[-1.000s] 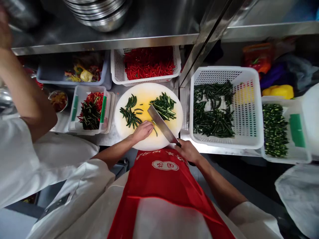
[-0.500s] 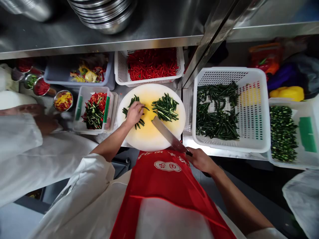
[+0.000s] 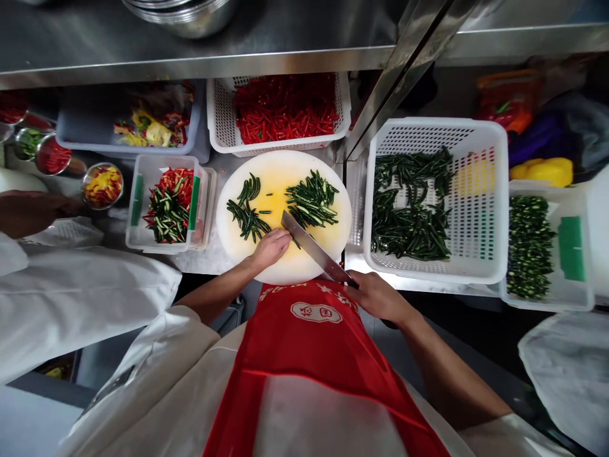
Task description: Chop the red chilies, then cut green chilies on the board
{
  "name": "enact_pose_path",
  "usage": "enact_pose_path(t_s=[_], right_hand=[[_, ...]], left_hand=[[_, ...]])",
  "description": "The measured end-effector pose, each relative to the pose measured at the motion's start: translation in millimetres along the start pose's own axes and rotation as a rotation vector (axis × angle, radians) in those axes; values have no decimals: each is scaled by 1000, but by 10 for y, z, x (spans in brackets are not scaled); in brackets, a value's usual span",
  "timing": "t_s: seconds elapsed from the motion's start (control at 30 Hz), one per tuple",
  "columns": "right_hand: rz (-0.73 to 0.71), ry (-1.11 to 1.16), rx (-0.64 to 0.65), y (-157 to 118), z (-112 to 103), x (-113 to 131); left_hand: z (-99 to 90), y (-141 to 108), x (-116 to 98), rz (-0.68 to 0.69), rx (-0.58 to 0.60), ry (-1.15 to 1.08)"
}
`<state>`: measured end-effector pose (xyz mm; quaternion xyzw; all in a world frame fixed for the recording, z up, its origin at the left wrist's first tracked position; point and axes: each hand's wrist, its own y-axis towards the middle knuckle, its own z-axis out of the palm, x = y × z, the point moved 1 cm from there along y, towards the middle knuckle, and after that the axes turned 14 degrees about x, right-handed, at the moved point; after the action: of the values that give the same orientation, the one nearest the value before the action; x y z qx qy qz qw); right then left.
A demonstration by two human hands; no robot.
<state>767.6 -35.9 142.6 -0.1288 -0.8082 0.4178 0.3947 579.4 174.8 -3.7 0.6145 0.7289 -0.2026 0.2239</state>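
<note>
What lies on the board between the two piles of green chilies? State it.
Head view: between the left pile of green chilies and the right pile lies bare yellow-stained cutting board with a few stray chili pieces.

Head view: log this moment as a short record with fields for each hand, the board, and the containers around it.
left hand: rests on round cutting board, holding a green chilli beside the blade
right hand: grips cleaver handle
board: whole green chillies left, cut pile right
behind: basket of red chillies
right: basket of green chillies
left: tub of mixed cut chillies
</note>
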Motion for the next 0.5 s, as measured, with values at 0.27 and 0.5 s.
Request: enact_pose_path(t_s=[0.27, 0.5], right_hand=[[-3, 96, 79, -120, -153, -83], [33, 47, 51, 87, -12, -230]], left_hand=[[42, 47, -2, 35, 12, 4], [67, 94, -1, 17, 17, 0]])
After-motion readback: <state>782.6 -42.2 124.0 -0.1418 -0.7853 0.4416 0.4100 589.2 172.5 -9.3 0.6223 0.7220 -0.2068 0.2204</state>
